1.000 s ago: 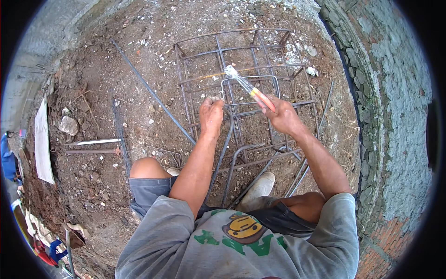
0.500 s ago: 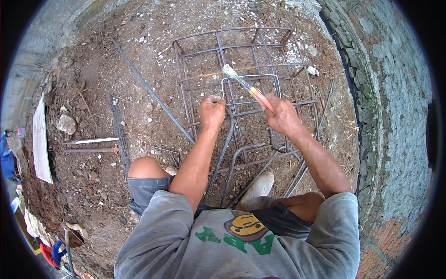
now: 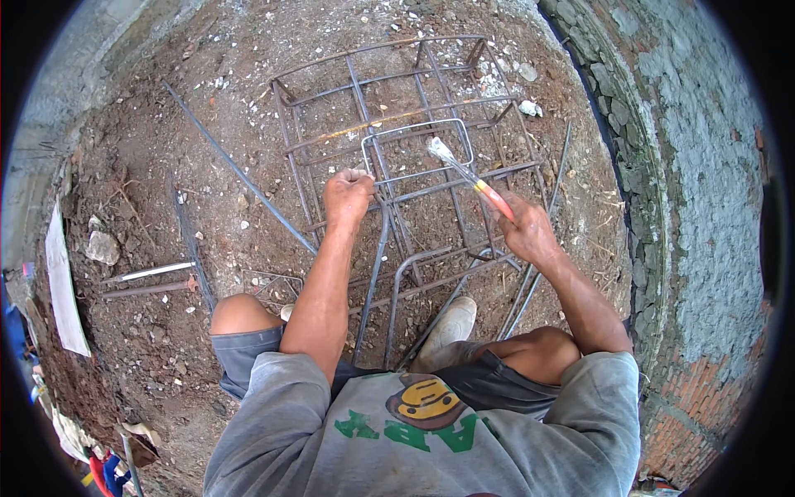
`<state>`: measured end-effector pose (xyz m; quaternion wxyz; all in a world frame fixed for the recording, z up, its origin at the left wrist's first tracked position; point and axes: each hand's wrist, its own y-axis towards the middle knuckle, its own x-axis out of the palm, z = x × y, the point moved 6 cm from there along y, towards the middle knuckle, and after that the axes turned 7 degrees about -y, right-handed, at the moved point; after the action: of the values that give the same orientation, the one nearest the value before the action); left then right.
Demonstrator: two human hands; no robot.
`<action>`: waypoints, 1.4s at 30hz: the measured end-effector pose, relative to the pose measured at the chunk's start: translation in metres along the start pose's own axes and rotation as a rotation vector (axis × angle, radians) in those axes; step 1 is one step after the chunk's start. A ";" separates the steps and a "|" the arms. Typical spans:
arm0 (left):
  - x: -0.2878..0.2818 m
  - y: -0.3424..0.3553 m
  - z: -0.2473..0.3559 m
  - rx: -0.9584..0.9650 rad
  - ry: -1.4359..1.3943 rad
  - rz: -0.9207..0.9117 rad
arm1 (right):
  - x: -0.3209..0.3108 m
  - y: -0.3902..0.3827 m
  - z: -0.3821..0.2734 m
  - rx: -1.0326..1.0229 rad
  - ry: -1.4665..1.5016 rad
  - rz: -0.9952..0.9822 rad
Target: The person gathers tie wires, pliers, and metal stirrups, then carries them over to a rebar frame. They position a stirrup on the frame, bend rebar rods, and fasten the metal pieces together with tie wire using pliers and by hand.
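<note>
My left hand (image 3: pixel 348 197) is closed on one corner of a rectangular steel stirrup (image 3: pixel 414 127), a thin bar bent into a loop. In my right hand (image 3: pixel 527 228) is a hammer (image 3: pixel 495 200) with a red and yellow grip and a pale metal head, its head held over the right part of the loop. Beneath both hands lies a rusty rebar cage (image 3: pixel 358 89) of crossed bars on the ground. Hooked steel rods (image 3: pixel 394 302) rest at its near end, between my legs.
A long straight bar (image 3: pixel 240 171) lies left of the cage. Further left are a stone (image 3: pixel 103 248), a pale board (image 3: pixel 65 277) and short bars (image 3: pixel 153 287). A rough plastered wall (image 3: pixel 704 166) runs along the right. My shoe (image 3: pixel 447 333) is near the rods.
The stirrup has tipped so that its loop shows wider. The hammer has moved down and right relative to the loop. The whole view has shifted slightly, moving the scene leftward.
</note>
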<state>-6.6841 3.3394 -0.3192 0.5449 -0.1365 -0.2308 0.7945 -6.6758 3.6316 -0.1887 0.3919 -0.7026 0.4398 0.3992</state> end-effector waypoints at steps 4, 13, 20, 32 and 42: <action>0.003 0.001 0.003 -0.023 0.032 -0.010 | 0.008 -0.024 0.043 0.097 -0.009 0.127; 0.009 0.000 0.002 0.011 0.046 -0.031 | 0.037 -0.050 0.065 0.073 -0.196 0.117; 0.015 0.000 0.004 0.070 0.128 -0.002 | 0.029 -0.049 0.066 0.081 -0.168 0.128; 0.009 0.005 0.003 -0.029 -0.217 0.046 | -0.029 0.031 -0.019 -0.077 -0.181 0.086; -0.018 0.009 -0.003 -0.108 -0.674 0.124 | -0.017 0.083 -0.164 -0.394 -0.391 -0.151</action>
<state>-6.6833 3.3206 -0.3272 0.3808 0.0911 -0.4306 0.8132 -6.7222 3.4637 -0.1284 0.3540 -0.7054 0.2164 0.5746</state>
